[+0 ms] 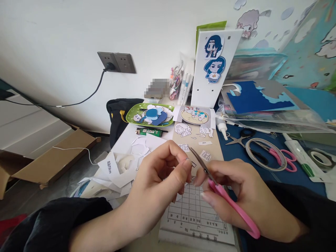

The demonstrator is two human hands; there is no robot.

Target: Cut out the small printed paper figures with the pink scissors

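Note:
My left hand (165, 175) pinches a tiny paper piece (187, 159) between thumb and forefinger; most of it is hidden by the fingertips. In my right hand (236, 189) is a pair of scissors (219, 189) with pink handles, blades pointing up and left near my left fingertips. Beneath the hands lies a printed form with a grid (194, 224). Just beyond, small line-drawn paper cutouts (183, 129) rest on a beige surface (210, 148).
White paper scraps (118, 171) pile up at the left. Behind stand a green tray (131, 113) of cutouts and a white board (207, 91) with two character stickers. At right lie black-handled scissors (237, 141), a tape roll (265, 154) and a glue tube (301, 157).

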